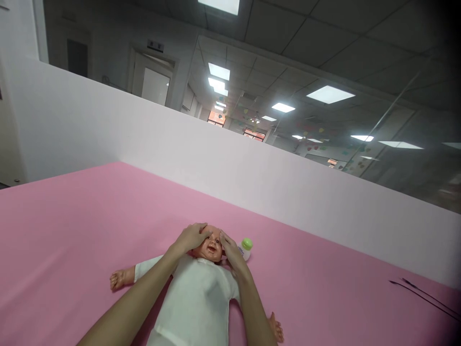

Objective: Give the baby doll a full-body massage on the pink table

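Observation:
A baby doll (212, 250) in a white long-sleeved top (201, 293) lies on its back, its head away from me. My left hand (193, 238) rests on the left side of its head, with fingers stretched over the forehead and the thumb near one eye. Against the other side of the face lies my right hand (231, 249), its fingers extended near the temple and cheek. Both hands look open and flat rather than wrapped around anything. Just beyond my right hand is a small bottle (247, 247) with a green cap, partly hidden by that hand.
The doll lies on a pink padded surface (72, 230). A low white wall (223, 158) runs along its back edge, with a glass window (273, 86) above it. Thin dark cords or straps (425, 295) lie at the far right.

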A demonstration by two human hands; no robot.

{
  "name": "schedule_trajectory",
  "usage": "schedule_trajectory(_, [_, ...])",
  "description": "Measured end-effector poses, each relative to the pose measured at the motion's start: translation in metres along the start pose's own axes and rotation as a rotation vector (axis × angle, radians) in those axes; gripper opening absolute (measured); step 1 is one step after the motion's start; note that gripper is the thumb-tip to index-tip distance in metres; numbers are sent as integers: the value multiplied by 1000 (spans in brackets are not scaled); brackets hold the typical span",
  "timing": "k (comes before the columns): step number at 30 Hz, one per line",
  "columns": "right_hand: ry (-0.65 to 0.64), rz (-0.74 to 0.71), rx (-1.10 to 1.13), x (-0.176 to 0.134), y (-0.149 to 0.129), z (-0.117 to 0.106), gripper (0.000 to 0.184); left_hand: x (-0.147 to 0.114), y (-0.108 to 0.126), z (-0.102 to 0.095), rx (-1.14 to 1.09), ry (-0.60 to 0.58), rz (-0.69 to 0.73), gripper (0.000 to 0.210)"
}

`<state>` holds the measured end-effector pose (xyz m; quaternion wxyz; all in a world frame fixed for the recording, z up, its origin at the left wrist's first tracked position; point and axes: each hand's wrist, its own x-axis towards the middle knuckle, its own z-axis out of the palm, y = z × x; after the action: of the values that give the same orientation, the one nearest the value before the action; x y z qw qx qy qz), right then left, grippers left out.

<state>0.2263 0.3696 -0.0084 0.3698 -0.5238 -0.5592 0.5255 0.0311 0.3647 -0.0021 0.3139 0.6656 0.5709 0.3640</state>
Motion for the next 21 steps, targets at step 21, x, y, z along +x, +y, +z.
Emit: schedule_trajectory(21, [-1,-14,-22,-1,-2,0,73,1,2,-6,-17,-2,81,52])
